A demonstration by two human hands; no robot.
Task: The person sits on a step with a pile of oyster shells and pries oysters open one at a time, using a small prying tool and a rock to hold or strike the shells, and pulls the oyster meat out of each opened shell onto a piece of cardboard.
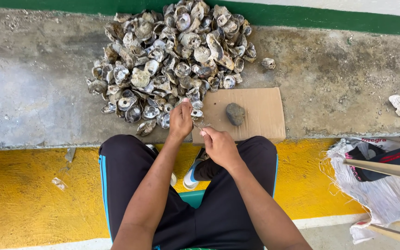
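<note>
A big heap of grey oyster shells lies on a concrete ledge in front of me. My left hand reaches to the heap's near edge and is closed on a shell. My right hand is closed just beside it, over the edge of a piece of brown cardboard; a thin object seems to stick out of its fingers toward the shell, too small to make out. A dark stone rests on the cardboard.
I sit with black trousers on a teal seat above a yellow-painted step. A white sack and wooden sticks lie at the right. Loose shells sit on the ledge's right side.
</note>
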